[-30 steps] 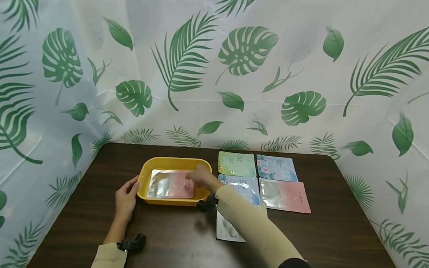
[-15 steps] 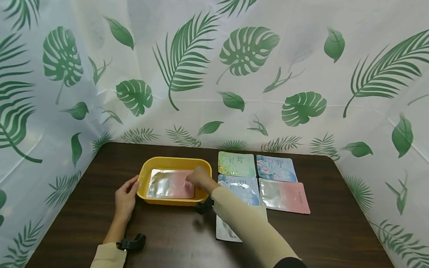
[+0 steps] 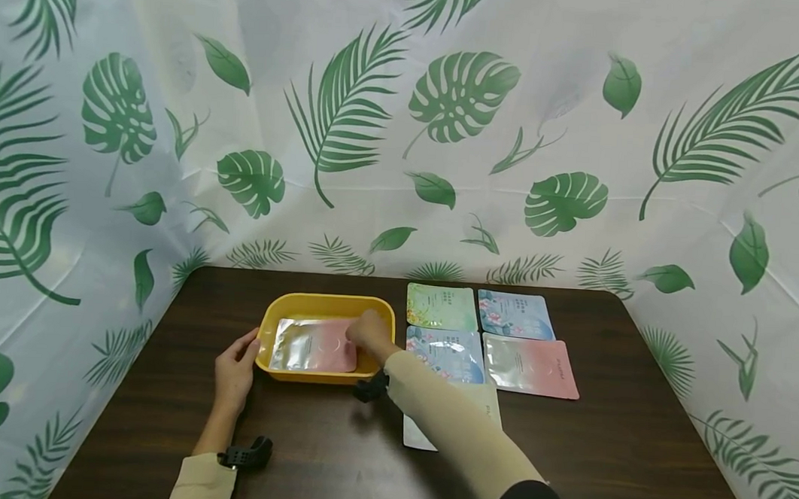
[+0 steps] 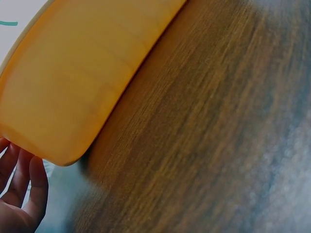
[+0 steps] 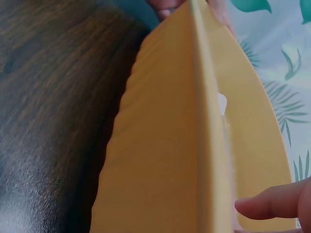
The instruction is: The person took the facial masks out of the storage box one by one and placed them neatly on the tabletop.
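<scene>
A silver-and-pink sheet mask packet (image 3: 315, 344) lies inside a yellow plastic tray (image 3: 325, 377) on the dark wooden table. My right hand (image 3: 371, 332) reaches into the tray and grips the packet's pink right end. Its thumb (image 5: 265, 204) shows beside the tray's near wall in the right wrist view; its other fingers are mostly hidden. At the tray's left end my left hand (image 3: 234, 365) holds the rim, its fingers (image 4: 38, 170) against the outer wall in the left wrist view.
Right of the tray lie a green packet (image 3: 441, 306), two blue floral packets (image 3: 516, 314), another silver-and-pink packet (image 3: 532, 366) and a pale packet (image 3: 417, 433) partly under my right sleeve. A leaf-printed white sheet (image 3: 373, 225) hangs behind the table.
The packet in the tray has shifted slightly left with my right hand on it. My right forearm has moved a little left, while the left hand has stayed at the tray's end.
</scene>
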Action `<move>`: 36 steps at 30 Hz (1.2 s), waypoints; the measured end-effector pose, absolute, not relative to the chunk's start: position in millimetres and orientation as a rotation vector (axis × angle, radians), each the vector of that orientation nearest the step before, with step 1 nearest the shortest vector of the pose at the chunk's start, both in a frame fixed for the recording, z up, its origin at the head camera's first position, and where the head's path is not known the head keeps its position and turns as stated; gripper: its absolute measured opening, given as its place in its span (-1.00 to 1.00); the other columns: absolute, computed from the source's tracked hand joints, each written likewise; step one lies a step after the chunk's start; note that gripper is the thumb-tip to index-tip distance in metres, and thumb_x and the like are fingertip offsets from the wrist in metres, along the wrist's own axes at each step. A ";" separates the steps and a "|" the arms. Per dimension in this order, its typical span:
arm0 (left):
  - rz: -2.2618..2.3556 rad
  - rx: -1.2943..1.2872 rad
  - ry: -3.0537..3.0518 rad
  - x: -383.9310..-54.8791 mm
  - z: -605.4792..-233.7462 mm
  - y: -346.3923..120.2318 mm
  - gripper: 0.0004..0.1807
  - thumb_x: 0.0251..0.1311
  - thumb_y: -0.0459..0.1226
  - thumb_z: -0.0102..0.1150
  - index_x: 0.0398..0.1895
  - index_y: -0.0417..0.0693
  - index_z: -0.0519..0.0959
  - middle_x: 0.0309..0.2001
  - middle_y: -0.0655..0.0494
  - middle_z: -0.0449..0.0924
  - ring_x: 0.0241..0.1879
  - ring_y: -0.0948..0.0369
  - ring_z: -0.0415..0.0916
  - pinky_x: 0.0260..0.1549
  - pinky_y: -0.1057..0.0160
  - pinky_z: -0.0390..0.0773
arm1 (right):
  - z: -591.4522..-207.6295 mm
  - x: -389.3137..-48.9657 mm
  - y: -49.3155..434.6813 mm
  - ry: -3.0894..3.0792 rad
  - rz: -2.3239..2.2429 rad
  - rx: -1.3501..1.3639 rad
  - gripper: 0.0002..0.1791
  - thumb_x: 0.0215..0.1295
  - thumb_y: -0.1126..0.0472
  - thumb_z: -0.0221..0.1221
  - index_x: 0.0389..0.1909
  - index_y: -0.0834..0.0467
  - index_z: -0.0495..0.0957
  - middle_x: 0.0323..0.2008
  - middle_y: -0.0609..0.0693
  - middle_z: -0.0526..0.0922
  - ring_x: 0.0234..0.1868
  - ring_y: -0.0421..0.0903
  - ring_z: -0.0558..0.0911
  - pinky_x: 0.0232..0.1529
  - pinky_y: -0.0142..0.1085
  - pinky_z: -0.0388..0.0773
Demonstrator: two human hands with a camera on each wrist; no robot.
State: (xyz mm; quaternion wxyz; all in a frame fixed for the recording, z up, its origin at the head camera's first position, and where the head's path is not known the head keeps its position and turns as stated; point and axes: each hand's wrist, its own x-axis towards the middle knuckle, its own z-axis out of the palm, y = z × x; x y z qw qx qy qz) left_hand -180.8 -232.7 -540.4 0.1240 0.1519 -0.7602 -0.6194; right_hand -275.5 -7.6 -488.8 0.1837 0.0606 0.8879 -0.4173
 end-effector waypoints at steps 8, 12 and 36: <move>-1.803 0.443 -2.211 -181.0 -539.2 -232.8 -0.51 0.45 -0.12 -0.04 0.31 -0.22 0.42 0.33 -0.16 0.41 0.34 0.05 0.29 -0.13 0.80 0.29 | -485.8 -271.2 -8.3 2.492 -1.115 0.113 -0.91 0.05 0.43 0.22 -0.59 0.35 0.64 -0.73 0.02 0.35 -0.70 -0.07 0.36 -0.72 -0.36 0.33; -1.826 0.454 -2.221 -179.9 -534.7 -232.0 -0.52 0.47 -0.16 -0.05 0.32 -0.24 0.40 0.35 -0.17 0.38 0.36 0.04 0.27 -0.14 0.81 0.28 | -486.3 -269.7 -7.4 2.451 -1.146 0.133 -0.91 0.05 0.44 0.23 -0.57 0.34 0.66 -0.71 0.05 0.44 -0.70 -0.05 0.45 -0.69 -0.35 0.47; -1.814 0.465 -2.228 -181.0 -538.7 -232.5 -0.51 0.45 -0.11 -0.04 0.31 -0.19 0.43 0.33 -0.13 0.42 0.01 0.59 0.35 -0.16 0.77 0.36 | -492.6 -269.9 -1.2 2.294 -1.633 0.258 -0.89 0.09 0.47 0.27 -0.36 0.36 0.72 -0.43 0.12 0.70 -0.61 -0.17 0.55 -0.59 -0.41 0.58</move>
